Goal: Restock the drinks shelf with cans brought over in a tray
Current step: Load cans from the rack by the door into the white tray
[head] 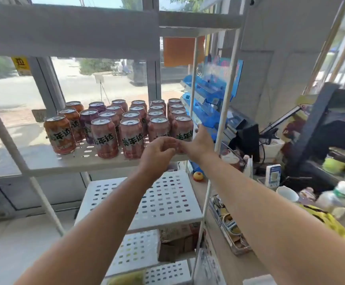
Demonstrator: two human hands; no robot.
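At centre frame both hands met at the front-right can (183,128) on the drinks shelf (74,161): right hand (199,144) seemingly wrapped round its base, left hand (158,154) with fingers curled beside it, its grip unclear. Likely seating this can; next, letting go without toppling the neighbouring cans (131,134)

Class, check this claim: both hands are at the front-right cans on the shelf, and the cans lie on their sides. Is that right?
No: the cans stand upright, as the head view shows. The left hand and right hand are at the front-right ones on the shelf.
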